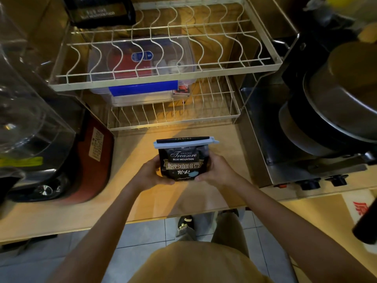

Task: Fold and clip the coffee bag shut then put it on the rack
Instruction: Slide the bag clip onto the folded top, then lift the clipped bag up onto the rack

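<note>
I hold a black coffee bag (183,162) upright above the wooden counter, in front of the wire rack (163,82). Its top is folded over, and a light blue clip (184,142) is clamped across the fold. My left hand (152,173) grips the bag's lower left side. My right hand (215,170) grips its lower right side. The rack has two tiers: a wide upper shelf with wavy dividers and a smaller lower shelf (173,119) just behind the bag.
A second black bag (100,11) stands at the upper shelf's back left. A clear box with blue lid (142,78) sits under the upper shelf. A red-based appliance (61,160) stands left, a steel stove with a black pot (326,111) right.
</note>
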Tool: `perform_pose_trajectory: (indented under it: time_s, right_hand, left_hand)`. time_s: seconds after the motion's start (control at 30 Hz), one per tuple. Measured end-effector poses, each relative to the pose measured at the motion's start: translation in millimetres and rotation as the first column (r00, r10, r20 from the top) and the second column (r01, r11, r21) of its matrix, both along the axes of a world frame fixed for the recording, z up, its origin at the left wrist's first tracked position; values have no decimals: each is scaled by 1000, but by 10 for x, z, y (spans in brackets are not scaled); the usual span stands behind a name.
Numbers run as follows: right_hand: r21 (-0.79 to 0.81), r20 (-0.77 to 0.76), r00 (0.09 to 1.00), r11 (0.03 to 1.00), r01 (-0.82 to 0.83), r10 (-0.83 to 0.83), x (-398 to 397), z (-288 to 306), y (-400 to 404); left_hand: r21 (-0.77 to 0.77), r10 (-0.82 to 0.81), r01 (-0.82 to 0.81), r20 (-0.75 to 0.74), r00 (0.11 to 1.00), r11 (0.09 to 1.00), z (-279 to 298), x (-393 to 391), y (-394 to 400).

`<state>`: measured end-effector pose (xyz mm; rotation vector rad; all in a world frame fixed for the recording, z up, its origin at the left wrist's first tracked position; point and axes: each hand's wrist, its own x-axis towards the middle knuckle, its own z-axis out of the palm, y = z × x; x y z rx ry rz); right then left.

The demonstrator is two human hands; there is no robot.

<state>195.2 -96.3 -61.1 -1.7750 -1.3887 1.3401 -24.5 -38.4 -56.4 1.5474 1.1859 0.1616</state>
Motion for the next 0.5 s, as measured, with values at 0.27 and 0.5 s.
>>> perform_pose_trajectory:
  time_s: [0.27, 0.5]
  right_hand:
    - [26, 6, 999, 999, -40, 40, 31, 337, 17]
    - [201, 152, 983, 970, -136, 107, 73, 1174, 91]
  left_hand:
    - [159, 14, -14, 4, 1000, 987, 253, 12, 10]
    - [351, -104, 109, -33, 994, 930, 1139, -5, 152]
